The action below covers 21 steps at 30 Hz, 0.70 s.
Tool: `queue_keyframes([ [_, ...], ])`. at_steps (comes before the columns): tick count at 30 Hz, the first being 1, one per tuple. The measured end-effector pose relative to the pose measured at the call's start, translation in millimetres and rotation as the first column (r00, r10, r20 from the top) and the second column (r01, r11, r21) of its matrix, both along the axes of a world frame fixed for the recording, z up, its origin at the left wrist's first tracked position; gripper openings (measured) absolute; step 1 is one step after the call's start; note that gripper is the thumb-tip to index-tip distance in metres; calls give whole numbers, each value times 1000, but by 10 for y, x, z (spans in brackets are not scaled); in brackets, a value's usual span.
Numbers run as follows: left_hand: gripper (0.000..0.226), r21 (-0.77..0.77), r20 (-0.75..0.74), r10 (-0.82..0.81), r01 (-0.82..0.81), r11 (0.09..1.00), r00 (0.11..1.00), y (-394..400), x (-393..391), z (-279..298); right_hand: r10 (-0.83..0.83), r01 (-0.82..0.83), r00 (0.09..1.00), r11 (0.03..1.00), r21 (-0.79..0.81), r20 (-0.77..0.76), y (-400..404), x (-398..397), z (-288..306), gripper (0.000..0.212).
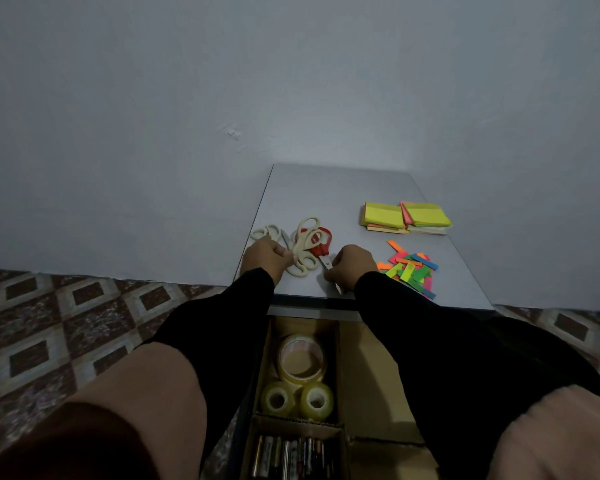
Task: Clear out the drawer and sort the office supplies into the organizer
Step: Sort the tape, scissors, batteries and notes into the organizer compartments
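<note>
Fingers of left hand (264, 252) curl on cream scissors (303, 249); right hand (352, 265) pinches red scissors (321, 247).

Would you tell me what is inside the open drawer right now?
In the drawer: three tape rolls and, nearer, batteries in a cardboard compartment. Black sleeves hide its right side.

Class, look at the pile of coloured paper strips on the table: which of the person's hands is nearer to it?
The right hand: it sits just left of the coloured strips. The left hand is farther away, beyond the scissors.
</note>
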<state>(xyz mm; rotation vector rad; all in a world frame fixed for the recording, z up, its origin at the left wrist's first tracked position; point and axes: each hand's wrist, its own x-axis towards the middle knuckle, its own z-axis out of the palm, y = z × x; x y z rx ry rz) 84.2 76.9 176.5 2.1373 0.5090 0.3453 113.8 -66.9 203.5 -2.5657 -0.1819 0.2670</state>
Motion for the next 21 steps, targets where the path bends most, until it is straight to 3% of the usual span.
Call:
queue_keyframes([
  [4, 13, 2, 11, -15, 15, 1000, 1000, -11, 2, -9, -66, 67, 998, 995, 69, -15, -22, 31, -33, 25],
  [9, 25, -41, 67, 9, -7, 999, 998, -64, -20, 68, -132, 143, 989, 970, 196, -69, -78, 10, 23, 19],
  [14, 16, -142, 170, 68, -44, 989, 983, -141, -125, 203, -181, 179, 983, 950, 257, -16, -155, -55, 136, 16],
  [21, 13, -397, 100, 34, 8, 918, 994, -201, -521, 270, -139, 149, 989, 949, 278, -57, -432, -449, 280, 21],
])
